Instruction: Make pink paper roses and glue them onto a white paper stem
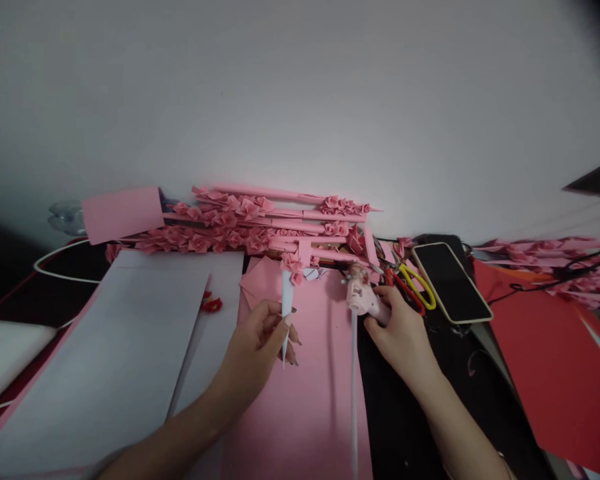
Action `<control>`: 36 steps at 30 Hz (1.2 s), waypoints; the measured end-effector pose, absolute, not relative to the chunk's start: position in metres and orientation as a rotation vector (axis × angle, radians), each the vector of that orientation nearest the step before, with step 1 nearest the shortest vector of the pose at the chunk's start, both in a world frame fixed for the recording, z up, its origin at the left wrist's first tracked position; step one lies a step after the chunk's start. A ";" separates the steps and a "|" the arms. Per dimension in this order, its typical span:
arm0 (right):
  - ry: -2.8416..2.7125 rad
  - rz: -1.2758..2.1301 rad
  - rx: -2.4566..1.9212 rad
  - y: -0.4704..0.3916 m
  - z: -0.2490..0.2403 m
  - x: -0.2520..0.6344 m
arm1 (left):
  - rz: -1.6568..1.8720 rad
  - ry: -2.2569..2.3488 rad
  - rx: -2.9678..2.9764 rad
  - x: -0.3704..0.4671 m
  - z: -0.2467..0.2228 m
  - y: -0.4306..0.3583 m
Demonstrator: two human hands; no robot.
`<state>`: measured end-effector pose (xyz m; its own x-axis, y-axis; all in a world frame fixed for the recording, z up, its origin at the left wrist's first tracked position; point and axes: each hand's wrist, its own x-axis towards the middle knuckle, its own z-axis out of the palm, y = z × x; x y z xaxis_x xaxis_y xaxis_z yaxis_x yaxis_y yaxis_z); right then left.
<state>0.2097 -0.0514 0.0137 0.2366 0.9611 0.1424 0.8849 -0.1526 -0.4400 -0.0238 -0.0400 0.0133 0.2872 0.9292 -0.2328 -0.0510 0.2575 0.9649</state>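
In the middle, my left hand pinches a narrow white paper cone between thumb and fingers, its pointed end down. Small pink paper flowers show at the cone's upper end. My right hand is wrapped round the handle of a pale pink glue gun, just right of the cone. A long whitish glue stick runs from the back of the gun toward the near edge. The gun's nozzle is hard to make out against the clutter. Pink paper sheets lie beneath the cone.
Pink paper flower stems are piled along the wall. White sheets and a small red item lie left. At the right are yellow-handled pliers, a red-handled tool, a phone, red paper and dark cables.
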 end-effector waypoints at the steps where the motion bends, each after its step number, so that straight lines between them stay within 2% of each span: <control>1: -1.633 0.241 -2.070 -0.051 0.016 0.210 | 0.859 1.061 1.086 -0.024 0.013 -0.040; 8: -1.434 0.418 -1.737 -0.059 0.025 0.206 | 0.826 1.139 1.147 -0.023 0.010 -0.042; 15: -1.693 0.809 -1.504 -0.071 0.026 0.186 | 0.757 1.227 1.339 -0.023 0.006 -0.049; 36: -1.811 0.789 -1.552 -0.073 0.023 0.179 | 0.666 1.190 1.265 -0.019 0.010 -0.051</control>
